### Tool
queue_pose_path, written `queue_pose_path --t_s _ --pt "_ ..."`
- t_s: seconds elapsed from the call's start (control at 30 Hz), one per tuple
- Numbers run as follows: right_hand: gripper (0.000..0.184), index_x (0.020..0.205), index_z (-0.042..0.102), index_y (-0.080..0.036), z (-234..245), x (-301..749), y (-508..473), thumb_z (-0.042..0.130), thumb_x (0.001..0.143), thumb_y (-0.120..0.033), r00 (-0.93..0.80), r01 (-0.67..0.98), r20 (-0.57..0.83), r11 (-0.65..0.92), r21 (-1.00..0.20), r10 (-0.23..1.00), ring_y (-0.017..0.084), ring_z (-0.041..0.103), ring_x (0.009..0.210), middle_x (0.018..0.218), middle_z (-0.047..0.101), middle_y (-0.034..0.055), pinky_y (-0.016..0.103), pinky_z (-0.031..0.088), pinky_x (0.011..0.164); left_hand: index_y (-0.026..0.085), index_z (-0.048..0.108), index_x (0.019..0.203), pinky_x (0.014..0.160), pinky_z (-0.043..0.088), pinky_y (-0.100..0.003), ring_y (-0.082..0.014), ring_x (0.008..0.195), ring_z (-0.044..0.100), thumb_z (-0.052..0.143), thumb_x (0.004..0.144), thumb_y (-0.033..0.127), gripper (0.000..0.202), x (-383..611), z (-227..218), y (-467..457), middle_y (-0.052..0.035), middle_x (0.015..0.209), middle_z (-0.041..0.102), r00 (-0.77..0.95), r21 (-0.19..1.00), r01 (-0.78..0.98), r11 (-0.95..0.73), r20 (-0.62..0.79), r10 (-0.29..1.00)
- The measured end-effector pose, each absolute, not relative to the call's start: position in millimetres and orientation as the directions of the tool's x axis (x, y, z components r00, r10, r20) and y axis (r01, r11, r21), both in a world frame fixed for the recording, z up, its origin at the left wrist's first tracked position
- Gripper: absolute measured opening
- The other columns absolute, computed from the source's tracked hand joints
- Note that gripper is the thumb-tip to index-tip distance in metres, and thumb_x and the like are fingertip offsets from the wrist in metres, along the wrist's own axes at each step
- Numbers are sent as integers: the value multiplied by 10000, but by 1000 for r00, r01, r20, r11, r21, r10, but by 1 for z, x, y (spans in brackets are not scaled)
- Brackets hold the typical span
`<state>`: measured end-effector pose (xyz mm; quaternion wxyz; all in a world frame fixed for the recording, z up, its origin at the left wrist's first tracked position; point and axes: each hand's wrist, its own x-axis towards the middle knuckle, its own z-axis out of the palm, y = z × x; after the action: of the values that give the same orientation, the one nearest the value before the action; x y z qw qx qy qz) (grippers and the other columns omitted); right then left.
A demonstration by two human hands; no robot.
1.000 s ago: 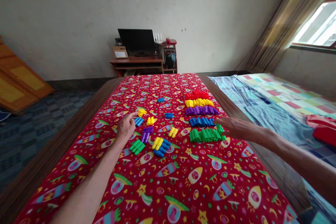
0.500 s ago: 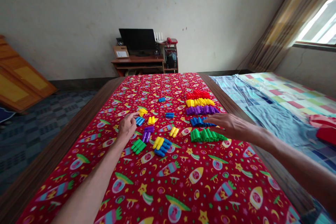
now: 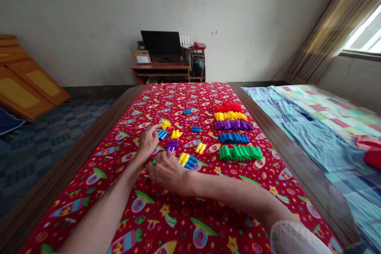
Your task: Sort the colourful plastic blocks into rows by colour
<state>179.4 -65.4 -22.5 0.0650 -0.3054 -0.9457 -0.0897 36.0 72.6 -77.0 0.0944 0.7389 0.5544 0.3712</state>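
My left hand lies on the red rocket-print cloth, fingers loosely stretched, tips beside a yellow piece and blue pieces. My right hand reaches across to the left, back up, with its fingers curled down over loose green pieces that are almost wholly hidden. Just beyond it lies a yellow and blue cluster. Further loose pieces are purple, yellow and yellow. Sorted rows lie to the right: red, yellow, purple, blue, green.
The cloth covers a long wooden table. A bed with checked sheets runs along the right side. A desk with a monitor stands at the far wall. Wooden panels lean at the left.
My right hand has swung from the sorted rows on the right across to the loose pile and come down over the green pieces. My left hand has stayed put.
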Motion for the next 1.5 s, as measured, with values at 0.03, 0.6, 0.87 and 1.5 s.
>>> queue_pose_path --t_s 0.03,0.6,0.87,1.5 --pt "198 915 617 -115 -24 176 -65 425 908 -70 -801 596 168 790 141 575 224 604 776 804 653 110 370 478 662 159 662 1047 918 511 -351 -219 989 672 353 786 175 404 36 -77 73 -101 1085 713 114 552 747 -370 442 890" --pt "243 1117 591 -181 -21 196 -63 416 948 -179 -830 535 199 844 27 520 257 536 949 1014 618 126 385 479 728 174 653 1050 942 505 -359 -216 1002 669 357 775 157 404 38 -74 71 -91 1097 713 110 554 750 -362 435 894" --pt "439 1362 473 -159 39 331 -83 473 925 -122 -707 485 449 837 -255 547 215 537 1156 1273 597 136 416 466 960 169 652 1045 900 526 -355 -225 953 680 364 770 163 398 38 -73 72 -89 1036 720 97 561 750 -350 431 897" --pt "561 1436 438 -251 0 485 -102 575 893 -208 -551 750 211 590 -299 808 222 650 1072 1208 658 117 376 549 896 169 668 1018 889 527 -364 -241 945 680 365 747 170 407 38 -73 73 -98 1014 725 107 519 782 -346 435 894"
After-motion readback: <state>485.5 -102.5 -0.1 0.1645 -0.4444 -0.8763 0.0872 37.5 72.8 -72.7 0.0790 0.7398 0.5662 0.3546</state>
